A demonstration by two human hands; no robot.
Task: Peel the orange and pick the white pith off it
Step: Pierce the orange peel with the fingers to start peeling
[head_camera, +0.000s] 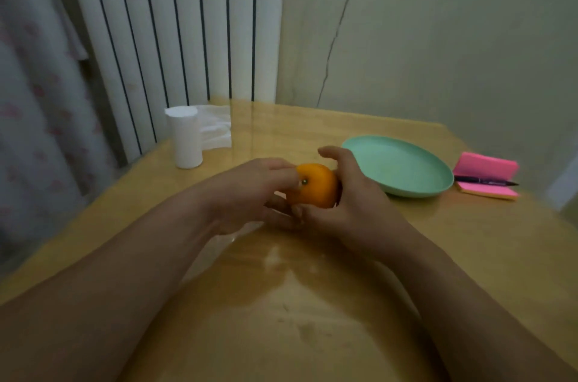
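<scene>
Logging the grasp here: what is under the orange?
The left hand has fingers beneath the orange, and the right hand sets its thumb at the lower edge. The orange's underside and the table right below are covered.

The wooden tabletop [281, 303] is gleaming glossy and smooth, throwing back pale reflections. The orange [316, 186] is showing smooth, faintly shiny peel. At two o'clock from it, the plate [403, 168] is looking like matt plastic; at ten o'clock, the paper roll [186, 140] is looking soft and matt.
</scene>
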